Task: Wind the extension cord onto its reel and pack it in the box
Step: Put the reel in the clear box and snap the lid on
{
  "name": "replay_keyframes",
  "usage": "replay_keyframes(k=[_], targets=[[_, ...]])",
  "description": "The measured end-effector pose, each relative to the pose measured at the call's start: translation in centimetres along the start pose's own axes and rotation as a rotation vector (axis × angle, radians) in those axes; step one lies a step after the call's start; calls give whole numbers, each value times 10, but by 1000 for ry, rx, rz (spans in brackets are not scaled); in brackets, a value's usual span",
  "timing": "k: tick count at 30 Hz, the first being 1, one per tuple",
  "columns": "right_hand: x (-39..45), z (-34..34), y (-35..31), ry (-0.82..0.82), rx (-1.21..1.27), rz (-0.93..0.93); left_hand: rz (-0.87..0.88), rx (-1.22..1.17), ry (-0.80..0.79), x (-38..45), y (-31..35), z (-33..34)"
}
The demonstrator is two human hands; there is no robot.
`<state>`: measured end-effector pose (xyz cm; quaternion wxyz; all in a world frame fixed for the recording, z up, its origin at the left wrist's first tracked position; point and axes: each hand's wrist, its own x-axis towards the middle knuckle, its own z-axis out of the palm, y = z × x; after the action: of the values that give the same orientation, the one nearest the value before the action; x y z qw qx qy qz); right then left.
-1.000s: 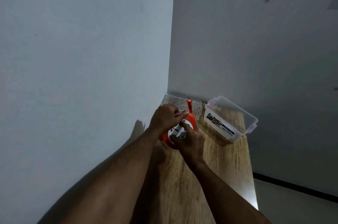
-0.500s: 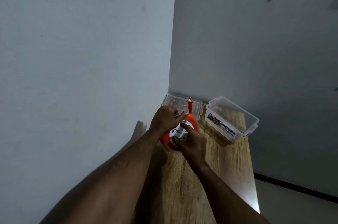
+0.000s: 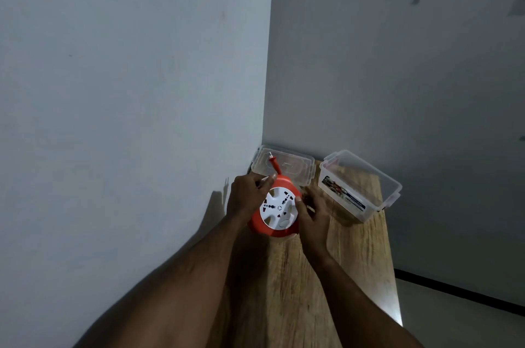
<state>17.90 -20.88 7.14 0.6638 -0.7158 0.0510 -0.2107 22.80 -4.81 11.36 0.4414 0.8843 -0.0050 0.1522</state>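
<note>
Reel (image 3: pixel 277 210) gripped between left hand (image 3: pixel 246 197) and right hand (image 3: pixel 312 210), plug (image 3: pixel 273 163) over lid (image 3: pixel 295 167), box (image 3: pixel 359 187) beside.

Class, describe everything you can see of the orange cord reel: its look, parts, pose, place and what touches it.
The cord reel is a round orange plastic drum with a white face tilted toward the camera, bearing socket holes and a button. An orange plug juts from its top. It sits over the wooden table, before the clear lid. The left hand grips its left rim; the right hand holds its right edge.
</note>
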Motion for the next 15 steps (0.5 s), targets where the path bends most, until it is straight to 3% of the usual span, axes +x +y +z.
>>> replay_keyframes(k=[8, 15], targets=[[-13, 14, 25, -73, -38, 118, -315, -79, -7, -30, -29, 4], [-38, 24, 57, -79, -83, 199, -443, -91, -10, -64, -55, 15]])
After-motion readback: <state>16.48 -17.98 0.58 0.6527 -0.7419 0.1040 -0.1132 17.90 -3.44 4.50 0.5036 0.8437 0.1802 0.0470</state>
